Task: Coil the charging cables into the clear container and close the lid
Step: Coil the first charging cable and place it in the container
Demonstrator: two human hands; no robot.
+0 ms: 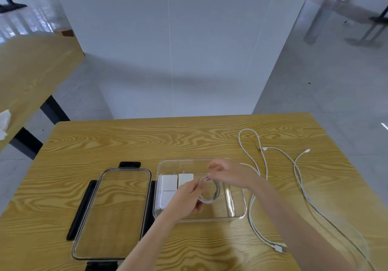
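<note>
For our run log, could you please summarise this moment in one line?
both hands hold coiled cable over container | lid off | cables loose

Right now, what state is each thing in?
Container: open, two adapters inside.
Lid: off, flat on the table.
Coiled cable: looped, held over the container.
Loose cables: uncoiled on the table.
Left hand: pinching the coil.
Right hand: pinching the coil.

- A clear plastic container sat mid-bench, its clear, black-latched lid just to its left.
- Two white power adapters lay in the container's left part, a coiled white cable to their right.
- Loose white charging cables lay on the bench, right of the container.
</note>
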